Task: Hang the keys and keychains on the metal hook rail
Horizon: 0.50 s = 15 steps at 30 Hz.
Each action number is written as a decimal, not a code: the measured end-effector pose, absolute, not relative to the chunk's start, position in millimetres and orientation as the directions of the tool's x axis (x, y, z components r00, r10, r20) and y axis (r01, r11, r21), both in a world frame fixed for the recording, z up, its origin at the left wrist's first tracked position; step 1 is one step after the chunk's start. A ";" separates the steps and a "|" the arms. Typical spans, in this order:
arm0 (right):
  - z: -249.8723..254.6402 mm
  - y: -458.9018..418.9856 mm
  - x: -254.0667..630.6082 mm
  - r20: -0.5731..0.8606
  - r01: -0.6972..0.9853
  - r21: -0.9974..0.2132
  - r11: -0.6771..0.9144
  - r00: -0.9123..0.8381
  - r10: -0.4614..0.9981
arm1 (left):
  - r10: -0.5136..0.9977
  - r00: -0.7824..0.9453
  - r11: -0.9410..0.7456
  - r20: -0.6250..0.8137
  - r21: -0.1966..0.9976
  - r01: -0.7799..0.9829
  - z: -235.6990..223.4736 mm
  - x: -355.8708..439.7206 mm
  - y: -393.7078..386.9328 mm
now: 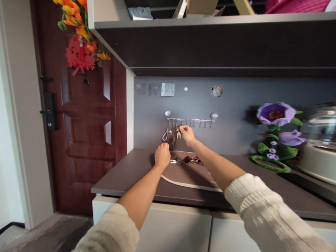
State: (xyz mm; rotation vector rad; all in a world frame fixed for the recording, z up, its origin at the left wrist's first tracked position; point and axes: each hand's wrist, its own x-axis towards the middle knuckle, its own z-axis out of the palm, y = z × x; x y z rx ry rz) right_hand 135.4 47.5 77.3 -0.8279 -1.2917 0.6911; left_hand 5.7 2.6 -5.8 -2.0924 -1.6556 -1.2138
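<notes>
My right hand [187, 135] is raised to the hook rail [191, 120] on the back wall, pinching the ring of a bunch of keys [179, 133]. A brown fob [174, 138] hangs with these keys just under the hooks. To their left, a pink loop keychain [165, 135] hangs near the rail's left end. Lower down, my left hand [162, 155] is closed above the left edge of the brown mat [189, 178]; its fingertips are hidden. Beside it lie some silver keys [175, 161], and a dark bunch of keys [193, 159] lies farther right on the mat.
An open shelf [210, 45] overhangs the counter [123, 171]. Purple fabric flowers [276, 113] and a glass-topped appliance [321, 143] stand at the right. A dark red door [89, 147] with a black handle [49, 112] is at the left. A switch panel [168, 90] sits above the rail.
</notes>
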 end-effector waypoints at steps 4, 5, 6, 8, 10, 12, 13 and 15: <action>80.1 66.2 124.6 0.503 0.019 -0.855 0.518 0.272 0.820 | 0.713 -0.002 -0.308 0.701 0.317 0.897 -7.6 6.0 4.7; 80.5 70.0 122.6 0.487 0.016 -0.862 0.507 0.303 0.819 | 0.715 -0.008 -0.302 0.699 0.319 0.899 -7.8 6.2 4.9; 80.7 73.3 120.9 0.474 0.014 -0.867 0.498 0.330 0.816 | 0.717 -0.014 -0.295 0.697 0.321 0.900 -7.8 6.4 5.0; 81.0 78.4 117.8 0.459 0.005 -0.870 0.493 0.372 0.807 | 0.723 -0.023 -0.283 0.690 0.327 0.902 -7.7 6.7 5.1; 81.2 82.3 115.1 0.449 -0.017 -0.870 0.494 0.390 0.804 | 0.727 -0.027 -0.278 0.686 0.330 0.902 -7.5 6.7 5.4; 81.5 85.6 112.3 0.435 -0.048 -0.871 0.489 0.390 0.812 | 0.727 -0.024 -0.284 0.686 0.332 0.900 -7.4 6.6 6.0; 81.8 87.1 110.8 0.429 -0.061 -0.871 0.487 0.388 0.816 | 0.728 -0.021 -0.289 0.685 0.335 0.897 -7.5 6.6 6.3; 82.5 90.3 107.5 0.423 -0.072 -0.872 0.485 0.389 0.819 | 0.732 -0.018 -0.301 0.681 0.346 0.889 -7.6 6.6 6.9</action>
